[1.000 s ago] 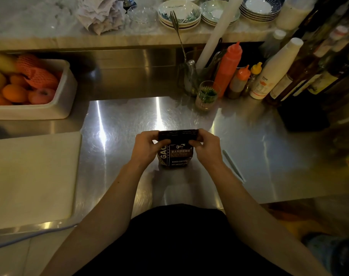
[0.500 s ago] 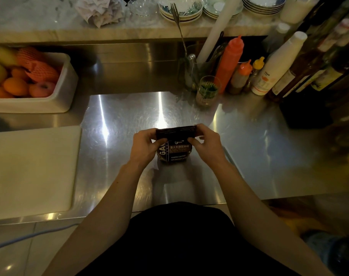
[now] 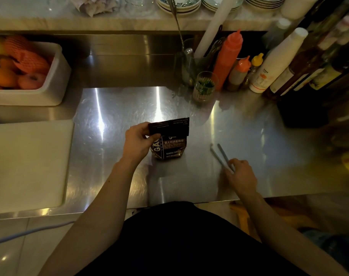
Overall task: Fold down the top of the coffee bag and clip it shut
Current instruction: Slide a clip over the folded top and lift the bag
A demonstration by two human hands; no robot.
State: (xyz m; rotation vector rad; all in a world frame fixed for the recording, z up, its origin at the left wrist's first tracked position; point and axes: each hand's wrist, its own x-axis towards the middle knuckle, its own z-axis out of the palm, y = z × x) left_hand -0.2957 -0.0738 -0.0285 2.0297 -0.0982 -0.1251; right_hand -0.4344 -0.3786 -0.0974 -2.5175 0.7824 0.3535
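Observation:
A small dark coffee bag (image 3: 170, 142) with white lettering stands upright on the steel counter (image 3: 239, 126), its top flap folded down toward me. My left hand (image 3: 138, 142) pinches the left end of that folded flap. To the right, a long thin grey clip (image 3: 221, 155) lies on the counter with its two arms spread apart in a narrow V. My right hand (image 3: 241, 176) has its fingers closed on the clip's near end, well apart from the bag.
A white cutting board (image 3: 26, 164) lies at the left. A white tub of fruit (image 3: 56, 76) sits at the back left. Squeeze bottles (image 3: 227, 56), a glass (image 3: 204, 86) and tall bottles (image 3: 301, 64) line the back right. A shelf with stacked plates (image 3: 179, 5) runs above.
My right hand has let go of the bag's top and moved right and toward me onto the clip. My left hand alone still holds the folded flap.

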